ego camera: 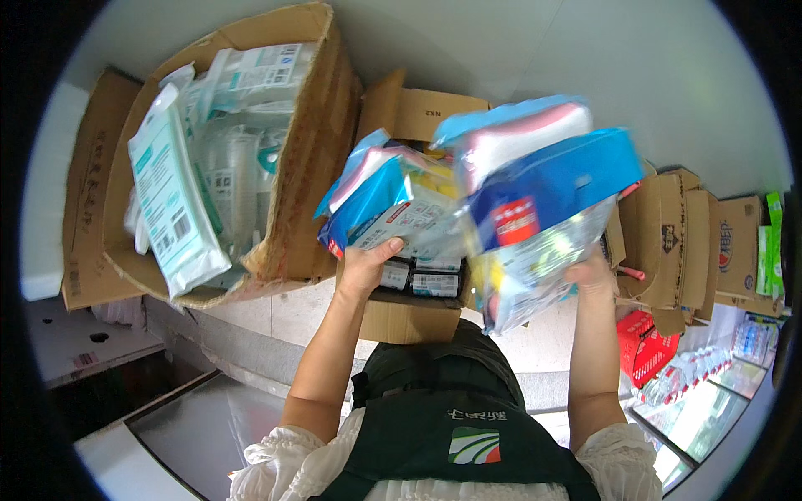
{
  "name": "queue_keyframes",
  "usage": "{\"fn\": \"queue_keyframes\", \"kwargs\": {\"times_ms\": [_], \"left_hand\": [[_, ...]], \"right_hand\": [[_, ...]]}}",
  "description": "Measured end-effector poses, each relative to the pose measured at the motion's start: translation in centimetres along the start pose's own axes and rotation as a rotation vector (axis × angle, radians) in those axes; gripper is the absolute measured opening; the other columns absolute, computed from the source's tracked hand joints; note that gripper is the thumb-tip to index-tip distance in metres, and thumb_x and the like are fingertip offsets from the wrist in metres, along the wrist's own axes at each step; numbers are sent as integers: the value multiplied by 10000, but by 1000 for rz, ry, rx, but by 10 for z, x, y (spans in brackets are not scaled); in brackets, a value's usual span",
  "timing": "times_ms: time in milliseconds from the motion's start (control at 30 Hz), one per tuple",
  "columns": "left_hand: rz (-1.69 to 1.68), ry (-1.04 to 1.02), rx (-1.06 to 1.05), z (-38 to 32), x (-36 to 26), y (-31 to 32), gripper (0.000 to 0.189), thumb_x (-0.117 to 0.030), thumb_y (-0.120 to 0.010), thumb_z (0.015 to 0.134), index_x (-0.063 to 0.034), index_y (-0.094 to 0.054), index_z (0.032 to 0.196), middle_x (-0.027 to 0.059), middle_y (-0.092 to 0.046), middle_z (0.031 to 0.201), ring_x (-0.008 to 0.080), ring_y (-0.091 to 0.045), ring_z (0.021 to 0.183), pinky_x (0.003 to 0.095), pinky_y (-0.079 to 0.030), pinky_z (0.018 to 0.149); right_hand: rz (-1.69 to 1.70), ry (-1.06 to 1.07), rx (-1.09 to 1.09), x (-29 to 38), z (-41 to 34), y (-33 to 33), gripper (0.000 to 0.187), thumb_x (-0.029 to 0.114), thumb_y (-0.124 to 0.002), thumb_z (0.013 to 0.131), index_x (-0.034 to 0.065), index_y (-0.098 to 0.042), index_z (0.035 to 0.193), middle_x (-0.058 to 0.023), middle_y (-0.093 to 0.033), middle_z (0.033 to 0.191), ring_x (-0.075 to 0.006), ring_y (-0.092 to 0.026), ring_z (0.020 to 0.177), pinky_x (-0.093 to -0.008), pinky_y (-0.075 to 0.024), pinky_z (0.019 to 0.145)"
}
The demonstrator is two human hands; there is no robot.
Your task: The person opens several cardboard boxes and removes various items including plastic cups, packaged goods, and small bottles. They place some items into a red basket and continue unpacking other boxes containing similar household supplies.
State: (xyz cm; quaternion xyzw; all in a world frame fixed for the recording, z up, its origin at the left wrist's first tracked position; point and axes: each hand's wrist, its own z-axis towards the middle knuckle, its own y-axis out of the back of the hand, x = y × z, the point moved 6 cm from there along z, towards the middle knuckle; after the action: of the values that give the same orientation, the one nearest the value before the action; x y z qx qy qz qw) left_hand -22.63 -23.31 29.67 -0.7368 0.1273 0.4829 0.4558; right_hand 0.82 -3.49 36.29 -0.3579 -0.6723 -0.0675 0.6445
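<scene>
In my left hand [369, 266] is a clear plastic pack [382, 213] with a blue header, holding folded cloths in white, pink and yellow. My right hand [592, 275] grips a second, larger-looking pack [539, 188] of the same kind, with a dark blue band and a red patch; it is blurred. Both packs hang over an open cardboard box [410, 322]. Below the left pack, dark packages with white labels [434, 285] show inside this box. The rest of its contents is hidden by the packs.
A tall open carton [313, 181] at the left holds plastic-wrapped packs [178, 194]. Rightward stand more cardboard boxes [673, 238], a red plastic basket [645, 347] and several bottles [689, 369]. A pale wall [501, 50] rises behind the boxes.
</scene>
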Motion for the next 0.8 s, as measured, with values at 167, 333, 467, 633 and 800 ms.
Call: {"fn": "queue_keyframes", "kwargs": {"times_ms": [167, 333, 467, 633, 800], "left_hand": [[15, 30, -243, -37, -15, -17, 678, -391, -745, 766, -25, -457, 1259, 65, -568, 1153, 160, -559, 1035, 314, -451, 908], [214, -110, -15, -70, -81, -46, 1063, -560, -680, 764, -33, -74, 1460, 129, -303, 1425, 225, -318, 1314, 377, -284, 1069], [586, -382, 28, -80, -166, -85, 1182, -456, -755, 710, -54, 53, 1473, 236, -132, 1496, 336, -220, 1363, 412, -262, 1096], [479, -346, 57, -27, -253, -56, 965, -358, -680, 819, -90, -34, 1486, 241, -185, 1483, 327, -326, 1322, 449, -367, 1030], [602, -199, -70, 50, -368, 57, 857, -398, -635, 847, -97, -138, 1477, 204, -233, 1481, 298, -324, 1333, 452, -354, 1038]], "right_hand": [[48, -115, 273, -30, 8, -83, 1101, 349, -821, 527, -7, -263, 1408, -153, -449, 1318, -251, -457, 1201, -353, -348, 1021], [336, -177, 250, -30, -4, -126, 1023, 408, -802, 583, 2, -310, 1384, -147, -483, 1292, -244, -489, 1173, -362, -407, 974], [454, -198, 103, 11, -8, -165, 794, 438, -703, 724, 16, -409, 1328, -143, -572, 1199, -249, -605, 1030, -376, -496, 889], [362, 75, 311, 57, 52, -234, 643, 438, -640, 823, 5, -457, 1263, -121, -579, 1130, -196, -568, 1043, -354, -488, 859], [404, 241, 346, 64, 137, -341, 601, 413, -605, 858, -20, -472, 1252, -165, -536, 1212, -234, -544, 1094, -386, -435, 946]]}}
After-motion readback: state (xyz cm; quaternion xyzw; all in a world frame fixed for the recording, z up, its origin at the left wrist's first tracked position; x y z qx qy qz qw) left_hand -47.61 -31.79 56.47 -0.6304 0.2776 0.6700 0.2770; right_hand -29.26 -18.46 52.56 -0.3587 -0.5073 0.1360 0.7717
